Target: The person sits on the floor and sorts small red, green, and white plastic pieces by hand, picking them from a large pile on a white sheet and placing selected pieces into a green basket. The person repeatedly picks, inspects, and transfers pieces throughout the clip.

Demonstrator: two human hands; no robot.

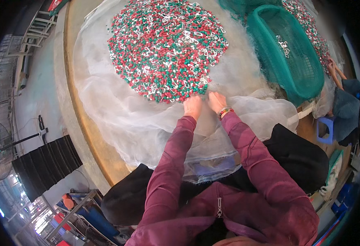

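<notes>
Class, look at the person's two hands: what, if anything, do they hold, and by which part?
It cannot be told: the left hand and right hand rest at the near edge of the red, green and white pile, fingers too small to see.

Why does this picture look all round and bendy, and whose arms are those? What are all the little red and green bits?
The camera sits on a person's head and looks down, and its very wide lens bends straight edges. The two arms in dark red sleeves are that person's own. The left hand and the right hand rest side by side at the near edge of a big heap of small red, green and white pieces. The heap lies on thin white netting spread over a round table. I cannot tell whether the fingers hold anything. A green mesh basket sits to the right, where another person works.
</notes>
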